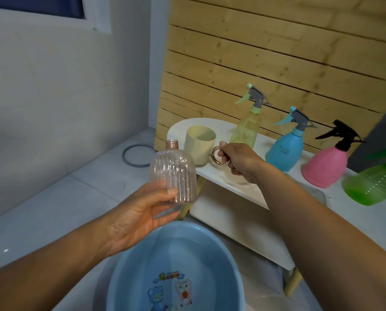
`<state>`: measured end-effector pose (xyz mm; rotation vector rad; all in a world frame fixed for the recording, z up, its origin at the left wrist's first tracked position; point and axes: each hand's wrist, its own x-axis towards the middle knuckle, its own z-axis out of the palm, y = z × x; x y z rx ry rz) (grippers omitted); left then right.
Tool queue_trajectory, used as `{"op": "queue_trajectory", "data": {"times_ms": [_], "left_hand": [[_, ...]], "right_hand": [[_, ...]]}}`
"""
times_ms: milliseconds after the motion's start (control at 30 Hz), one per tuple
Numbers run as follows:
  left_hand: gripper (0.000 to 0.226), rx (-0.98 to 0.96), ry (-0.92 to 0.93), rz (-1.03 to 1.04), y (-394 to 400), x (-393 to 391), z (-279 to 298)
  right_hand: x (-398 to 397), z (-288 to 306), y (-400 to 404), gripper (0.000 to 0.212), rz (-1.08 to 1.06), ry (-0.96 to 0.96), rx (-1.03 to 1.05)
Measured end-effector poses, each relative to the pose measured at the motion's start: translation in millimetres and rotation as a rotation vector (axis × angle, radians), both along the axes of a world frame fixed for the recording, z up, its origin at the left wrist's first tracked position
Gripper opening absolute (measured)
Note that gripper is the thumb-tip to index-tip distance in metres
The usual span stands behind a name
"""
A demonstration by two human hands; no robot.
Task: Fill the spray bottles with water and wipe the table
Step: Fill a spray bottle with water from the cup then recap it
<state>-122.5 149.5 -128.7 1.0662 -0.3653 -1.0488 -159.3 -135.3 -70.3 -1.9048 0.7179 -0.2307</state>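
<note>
Left hand was palm-up, fingers and thumb curled round the base of a clear pinkish ribbed plastic bottle, upright with its cap off, held above a light blue plastic basin with cartoon bears holding water. Right arm reached forward across the white table; right hand was knuckles-up, pinching a rose-gold metal ring-shaped sprayer cap just beside a cream plastic cup. Past that hand stood a yellow-green spray bottle, then to its right a blue spray bottle, a pink spray bottle with black trigger and a green spray bottle, all on the table.
</note>
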Motion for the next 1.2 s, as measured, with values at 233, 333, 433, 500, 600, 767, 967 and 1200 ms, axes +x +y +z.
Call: {"op": "queue_trajectory", "data": {"times_ms": [233,333,433,500,600,767,967,1200], "left_hand": [[0.09,0.178,-0.138,0.06,15,0,-12],[0.087,0.199,-0.104,0.13,16,-4,-31],[0.092,0.255,-0.196,0.127,19,-17,-64],[0.093,0.293,-0.253,0.134,23,-28,-90],[0.099,0.312,-0.209,0.179,27,-40,-123],[0.086,0.332,-0.233,0.187,31,-40,-153],[0.095,0.44,-0.285,0.198,29,-38,-177],[0.092,0.448,-0.381,0.185,25,-36,-203]], "right_hand": [[-42,33,21,0.039,-0.009,-0.156,0.047],[-66,18,39,0.039,-0.005,-0.133,0.071],[-84,-15,53,0.038,-0.02,-0.095,0.063],[-92,-41,61,0.038,-0.012,-0.046,0.116],[-99,-80,70,0.04,-0.002,0.053,0.155],[-107,-144,72,0.034,0.022,0.285,0.036],[-111,-218,76,0.037,0.176,0.461,-0.164],[-107,-266,77,0.023,0.351,0.608,-0.634]]}}
